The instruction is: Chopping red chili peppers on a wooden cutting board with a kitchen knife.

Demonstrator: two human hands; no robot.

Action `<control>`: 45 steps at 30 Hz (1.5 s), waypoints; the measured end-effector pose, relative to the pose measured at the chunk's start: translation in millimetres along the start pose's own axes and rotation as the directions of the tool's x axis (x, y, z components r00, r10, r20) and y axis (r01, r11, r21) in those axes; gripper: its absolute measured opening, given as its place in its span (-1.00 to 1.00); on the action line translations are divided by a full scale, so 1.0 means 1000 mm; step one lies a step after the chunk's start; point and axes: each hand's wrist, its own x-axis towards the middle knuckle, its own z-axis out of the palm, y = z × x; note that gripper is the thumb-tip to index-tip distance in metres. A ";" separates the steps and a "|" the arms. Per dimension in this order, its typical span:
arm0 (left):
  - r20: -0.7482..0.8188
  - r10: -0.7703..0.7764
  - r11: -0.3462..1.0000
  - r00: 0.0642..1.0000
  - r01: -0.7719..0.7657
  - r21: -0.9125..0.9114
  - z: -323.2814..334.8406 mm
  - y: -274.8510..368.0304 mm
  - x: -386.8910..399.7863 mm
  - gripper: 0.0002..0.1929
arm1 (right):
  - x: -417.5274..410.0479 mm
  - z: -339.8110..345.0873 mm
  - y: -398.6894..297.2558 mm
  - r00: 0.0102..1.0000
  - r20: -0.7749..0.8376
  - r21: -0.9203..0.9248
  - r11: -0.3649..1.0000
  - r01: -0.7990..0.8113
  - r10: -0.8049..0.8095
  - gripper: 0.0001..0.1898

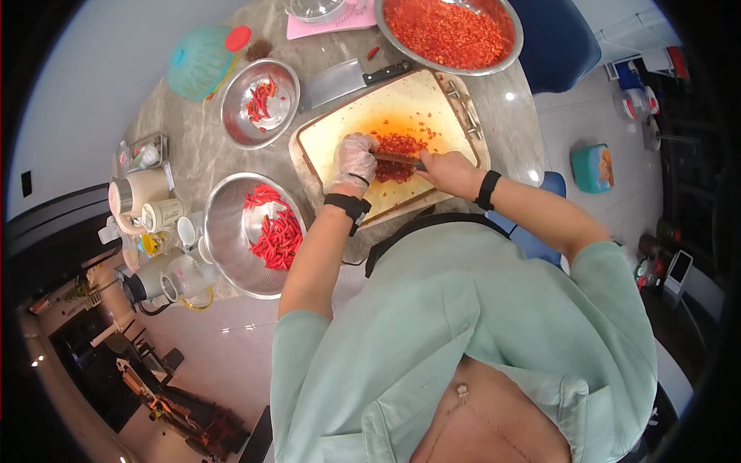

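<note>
On a cutting board (pixel 341 124) lies a pile of chopped red chili peppers (pixel 399 142). My right hand (pixel 448 172) grips the handle of a kitchen knife (pixel 396 157), its blade lying across the pile. My left hand (pixel 355 156), in a clear plastic glove, is curled at the blade's far end; whether it holds anything is hidden. A colander (pixel 223 231) of whole red chilies (pixel 278 237) stands to the left, partly behind my left forearm. A smaller steel bowl (pixel 231 110) holds some chilies. Behind the board, a large steel bowl (pixel 517 40) is filled with chopped chili.
A cleaver (pixel 336 84) lies between the board and the small bowl. A blue-green mesh cover (pixel 200 63) sits at the back left, and a pink kitchen scale (pixel 330 23) at the back. Jugs and cups, one a white cup (pixel 186 230), crowd the table's left edge.
</note>
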 end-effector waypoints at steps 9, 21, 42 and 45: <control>0.197 -0.237 0.948 0.951 0.270 -0.167 -0.020 -0.001 0.016 -0.83 | 0.013 -0.042 -0.019 0.999 0.013 -0.016 0.999 0.041 -0.040 -0.64; 0.112 -0.296 0.866 0.949 0.316 -0.389 -0.009 -0.003 0.005 -0.81 | 0.011 -0.033 -0.011 0.999 0.008 -0.020 0.999 0.041 -0.041 -0.65; -0.135 -0.089 0.993 0.987 0.078 -0.087 0.000 -0.005 -0.004 -0.79 | 0.009 -0.005 -0.005 0.999 -0.034 -0.025 1.000 0.003 -0.003 -0.61; -0.159 -0.012 0.996 0.987 0.025 0.081 0.005 -0.008 0.000 -0.80 | 0.012 -0.001 0.003 0.997 -0.069 -0.042 0.999 0.027 -0.029 -0.62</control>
